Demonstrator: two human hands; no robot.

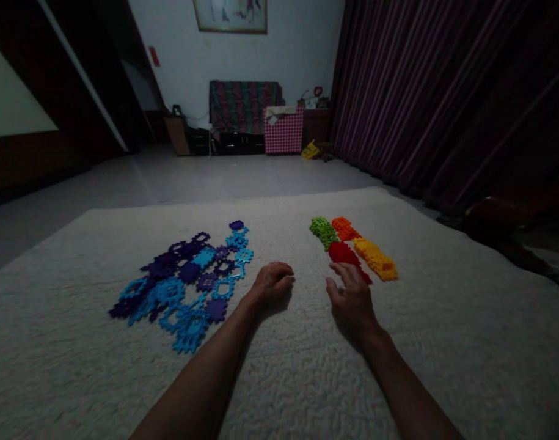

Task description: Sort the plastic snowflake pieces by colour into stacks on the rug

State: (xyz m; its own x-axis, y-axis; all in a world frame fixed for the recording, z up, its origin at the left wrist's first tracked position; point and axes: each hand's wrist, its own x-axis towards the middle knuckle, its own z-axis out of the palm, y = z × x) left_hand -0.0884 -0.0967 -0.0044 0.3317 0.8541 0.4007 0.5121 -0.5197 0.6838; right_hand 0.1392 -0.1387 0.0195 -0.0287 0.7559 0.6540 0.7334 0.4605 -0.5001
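My left hand (274, 282) rests on the pale mat, its fingers curled and apart from the thumb, with nothing visible between them. Blue pieces (190, 324) and purple pieces (216, 310) with toothed edges lie spread to its left. My right hand (350, 296) is at the near end of a red row of pieces (346, 253), thumb and fingers apart, holding nothing that shows. Beyond and beside the red row lie a green row (322, 231), an orange row (344, 228) and a yellow row (375, 258).
The pale mat (279, 379) covers the near floor. Farther back are a checked cloth (283, 133), a striped cloth (242, 105) over furniture and a yellow object (310, 150). A dark curtain (398, 91) hangs at the right.
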